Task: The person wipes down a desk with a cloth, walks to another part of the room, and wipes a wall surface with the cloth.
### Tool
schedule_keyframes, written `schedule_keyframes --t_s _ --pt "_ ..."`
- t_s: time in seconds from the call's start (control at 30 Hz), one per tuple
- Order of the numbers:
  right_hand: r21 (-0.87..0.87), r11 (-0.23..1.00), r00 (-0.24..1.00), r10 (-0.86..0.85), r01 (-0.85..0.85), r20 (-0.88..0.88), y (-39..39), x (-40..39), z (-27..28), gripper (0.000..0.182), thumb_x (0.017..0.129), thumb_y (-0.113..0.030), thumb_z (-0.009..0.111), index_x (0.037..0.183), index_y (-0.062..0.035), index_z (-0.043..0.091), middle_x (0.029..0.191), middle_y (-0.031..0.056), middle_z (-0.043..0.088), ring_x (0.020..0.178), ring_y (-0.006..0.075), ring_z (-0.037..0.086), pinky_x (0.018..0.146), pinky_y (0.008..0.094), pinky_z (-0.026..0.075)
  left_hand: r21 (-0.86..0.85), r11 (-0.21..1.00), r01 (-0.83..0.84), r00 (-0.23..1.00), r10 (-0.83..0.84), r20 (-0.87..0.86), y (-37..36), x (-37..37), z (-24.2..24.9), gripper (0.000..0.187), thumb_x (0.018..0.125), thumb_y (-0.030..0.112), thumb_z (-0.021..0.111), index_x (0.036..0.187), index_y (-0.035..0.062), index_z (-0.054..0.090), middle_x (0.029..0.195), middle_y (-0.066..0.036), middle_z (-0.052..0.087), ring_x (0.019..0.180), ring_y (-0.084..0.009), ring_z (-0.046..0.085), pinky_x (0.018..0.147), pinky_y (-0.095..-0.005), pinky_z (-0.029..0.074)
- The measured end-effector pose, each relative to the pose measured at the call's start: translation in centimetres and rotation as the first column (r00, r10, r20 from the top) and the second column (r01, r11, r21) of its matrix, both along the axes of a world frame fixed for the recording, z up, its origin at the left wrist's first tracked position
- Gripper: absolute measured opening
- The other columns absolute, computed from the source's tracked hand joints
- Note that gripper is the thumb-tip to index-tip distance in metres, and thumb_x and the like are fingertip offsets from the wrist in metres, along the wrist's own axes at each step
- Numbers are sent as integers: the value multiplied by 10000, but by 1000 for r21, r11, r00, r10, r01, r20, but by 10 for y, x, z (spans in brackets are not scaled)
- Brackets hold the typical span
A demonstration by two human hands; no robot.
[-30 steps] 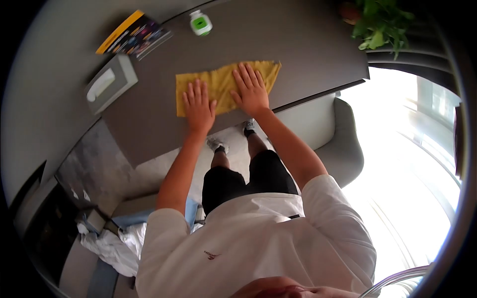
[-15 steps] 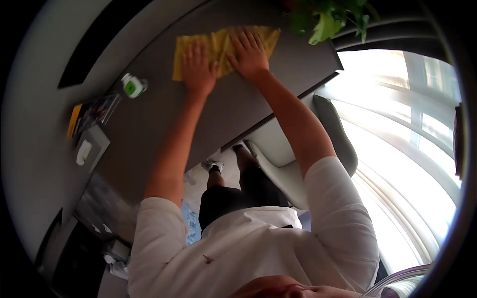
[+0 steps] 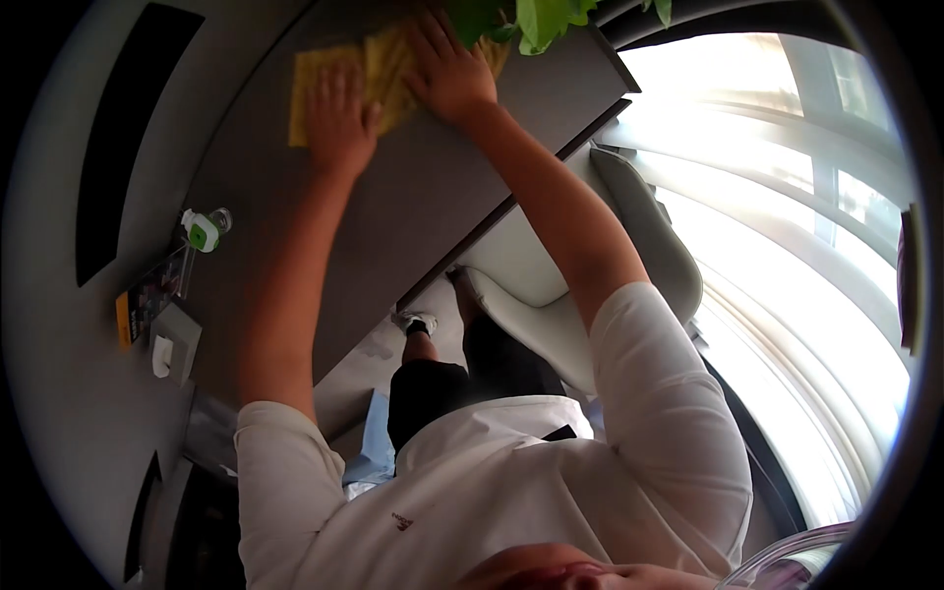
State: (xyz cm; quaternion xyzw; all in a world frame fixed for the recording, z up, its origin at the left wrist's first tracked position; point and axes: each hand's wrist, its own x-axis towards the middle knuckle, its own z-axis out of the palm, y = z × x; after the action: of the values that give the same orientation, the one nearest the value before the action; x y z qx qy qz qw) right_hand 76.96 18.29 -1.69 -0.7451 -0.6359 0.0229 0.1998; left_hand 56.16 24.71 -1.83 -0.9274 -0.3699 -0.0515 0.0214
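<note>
A yellow cloth (image 3: 382, 87) lies spread and creased on the dark desk (image 3: 393, 197), near the top of the view. My left hand (image 3: 339, 120) rests palm down on its left part, fingers stretched out, thumb a little apart. On the right part of the cloth, my right hand (image 3: 454, 74) also lies flat with its fingers extended. Neither hand grips the cloth. Green plant leaves (image 3: 541, 22) hang close to my right hand and cover part of the cloth's far right side.
Along the desk's left side stand a white-and-green bottle (image 3: 204, 232), a dark box with a yellow edge (image 3: 147, 300) and a grey tissue box (image 3: 179, 339). A light chair (image 3: 531, 265) sits at the desk's edge. Bright curtained windows (image 3: 787, 246) are on the right.
Both hands have slid the cloth farther from the bottle and closer to the plant leaves. The whole view has also shifted, with the desk items now lower left.
</note>
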Motion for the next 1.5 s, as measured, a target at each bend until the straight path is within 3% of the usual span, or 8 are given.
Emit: schedule_keyframes --t_s 0.17,0.3,0.43,0.53,0.57,0.6,1.03,1.5 --pt "-101 994 997 41 -34 67 -93 38 12 703 931 -455 533 1517 -104 368 1597 133 314 1494 309 246 1216 472 196 -231 968 102 995 -105 -1 -98 50 17 644 992 397 504 1526 71 351 1625 -132 250 1507 -329 198 1218 -534 134" --pt "-112 993 985 -28 48 172 -101 100 4 678 926 -418 541 1505 -95 395 1586 140 339 1489 299 267 1218 462 197 -113 978 178 979 -165 116 -109 131 5 629 973 426 518 1510 125 394 1591 -78 327 1494 -293 240 1216 -520 154" --pt "-45 994 965 110 -103 239 -104 184 -5 651 947 -391 528 1504 -81 395 1569 147 365 1478 312 290 1205 450 236 -119 971 207 968 -185 172 -94 199 -10 590 987 426 491 1517 185 396 1604 -62 315 1494 -271 245 1218 -506 154" --pt "-211 969 979 158 -129 131 -111 206 4 678 967 -390 461 1498 17 352 1590 202 295 1480 387 232 1229 475 136 -123 975 182 971 -159 178 -96 210 -12 559 993 449 465 1500 215 429 1598 -63 326 1487 -264 259 1220 -499 152" --pt "-136 984 976 135 -112 173 -111 202 3 681 971 -431 462 1468 29 389 1545 260 339 1432 425 313 1202 490 221 -77 978 192 973 -179 148 -97 209 -12 557 987 464 473 1485 216 452 1600 -60 324 1489 -265 254 1211 -529 156" --pt "14 991 982 128 -131 138 -114 196 -7 635 965 -375 511 1510 -75 384 1579 144 351 1483 316 281 1201 451 238 -90 977 193 972 -178 156 -101 202 -12 560 982 461 484 1484 216 454 1600 -60 325 1490 -269 251 1207 -541 155" --pt "-200 947 951 280 -251 132 -162 -62 15 688 979 -355 474 1539 -9 276 1615 188 245 1497 372 217 1210 509 183 -384 889 -250 898 361 251 -232 -42 24 603 947 396 557 1500 187 436 1611 -60 299 1499 -301 225 1199 -577 130" --pt "-439 714 746 652 -546 133 -186 -343 22 725 997 -427 438 1560 -22 228 1647 174 139 1532 330 96 1237 484 84 -328 678 -658 685 719 114 -301 -331 25 615 939 436 568 1502 235 423 1603 -40 307 1496 -290 221 1199 -572 156"
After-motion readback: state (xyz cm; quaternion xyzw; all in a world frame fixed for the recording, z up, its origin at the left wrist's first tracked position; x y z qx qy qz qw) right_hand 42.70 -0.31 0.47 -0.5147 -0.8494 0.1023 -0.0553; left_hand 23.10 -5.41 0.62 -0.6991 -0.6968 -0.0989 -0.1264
